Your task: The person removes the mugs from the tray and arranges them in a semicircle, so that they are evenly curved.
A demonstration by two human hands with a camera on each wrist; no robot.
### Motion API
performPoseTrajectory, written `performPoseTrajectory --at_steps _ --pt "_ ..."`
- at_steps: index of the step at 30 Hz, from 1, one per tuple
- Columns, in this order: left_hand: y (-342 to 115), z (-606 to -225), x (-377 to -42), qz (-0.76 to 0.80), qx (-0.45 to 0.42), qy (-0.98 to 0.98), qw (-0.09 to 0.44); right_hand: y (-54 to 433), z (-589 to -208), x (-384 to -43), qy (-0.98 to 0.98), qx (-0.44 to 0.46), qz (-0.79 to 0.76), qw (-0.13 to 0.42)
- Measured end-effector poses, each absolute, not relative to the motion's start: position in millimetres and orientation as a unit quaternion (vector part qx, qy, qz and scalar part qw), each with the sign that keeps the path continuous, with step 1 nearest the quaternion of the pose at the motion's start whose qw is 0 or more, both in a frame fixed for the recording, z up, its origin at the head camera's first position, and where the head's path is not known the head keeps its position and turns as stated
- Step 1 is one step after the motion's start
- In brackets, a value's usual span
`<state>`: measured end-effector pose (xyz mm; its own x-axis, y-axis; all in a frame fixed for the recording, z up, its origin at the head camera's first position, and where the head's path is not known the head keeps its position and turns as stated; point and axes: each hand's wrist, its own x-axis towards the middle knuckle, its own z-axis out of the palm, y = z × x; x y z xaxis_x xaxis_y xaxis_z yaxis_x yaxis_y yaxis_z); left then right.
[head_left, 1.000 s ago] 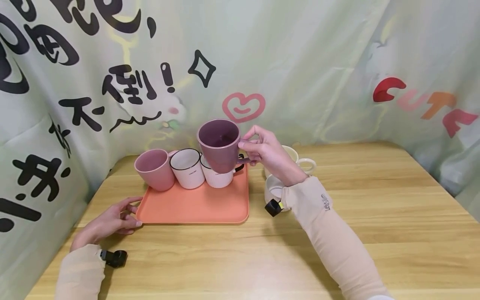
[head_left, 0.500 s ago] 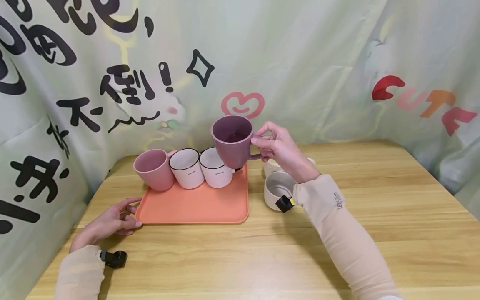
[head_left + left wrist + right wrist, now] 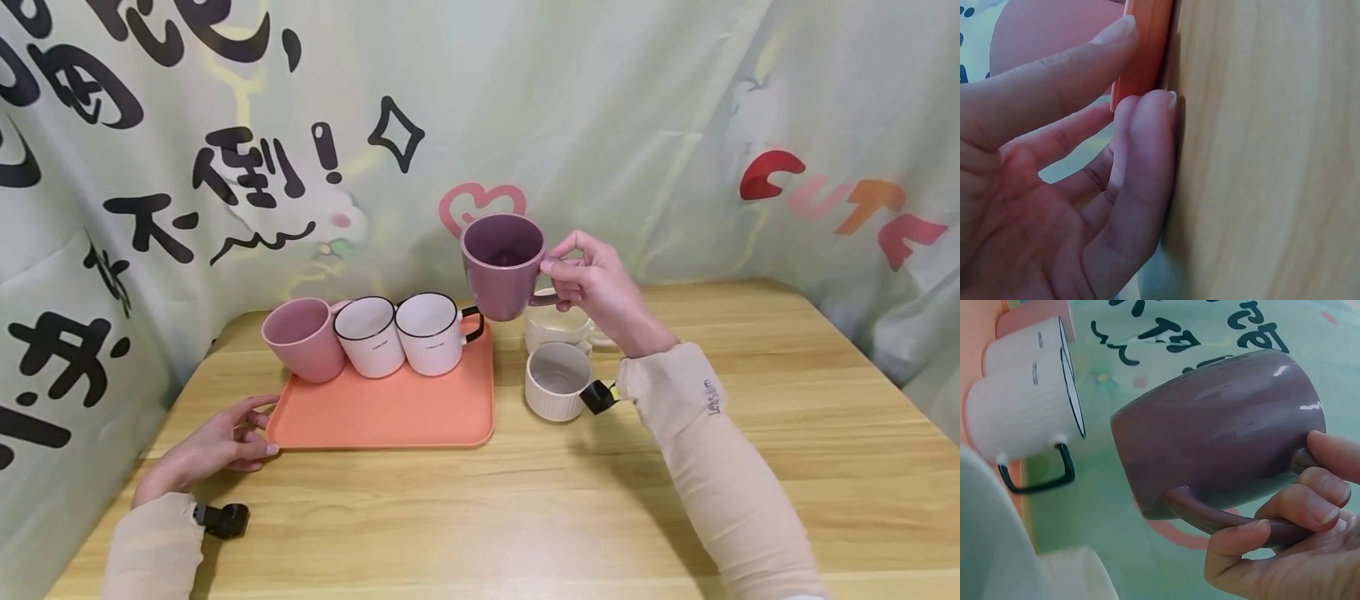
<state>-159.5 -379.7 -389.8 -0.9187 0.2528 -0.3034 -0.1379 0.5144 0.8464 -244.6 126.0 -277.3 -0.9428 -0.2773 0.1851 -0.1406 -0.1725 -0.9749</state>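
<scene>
Three mugs (image 3: 371, 348) across the back of the tray (image 3: 382, 421), two cups (image 3: 553, 398) right of it

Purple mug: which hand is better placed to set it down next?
Right, likely: the right hand holds the purple mug by its handle, above the table. The left hand holds the tray, away from the mug.

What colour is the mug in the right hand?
Purple mug, best seen in the head view.

Bright light across the head view, here's glare on the table (image 3: 480, 554), shadow under the right sleeve (image 3: 735, 475), wrist views dimmer, highlights glinting off the purple mug (image 3: 1222, 431), pale cup (image 3: 991, 544) blurred up close.
</scene>
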Motion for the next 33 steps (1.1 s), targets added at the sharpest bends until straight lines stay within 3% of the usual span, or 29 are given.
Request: performPoseTrajectory --at_steps 33 --pt "-379 -389 -159 0.489 0.033 0.849 0.195 180 -272 -245 0.630 -0.138 -0.764 0.002"
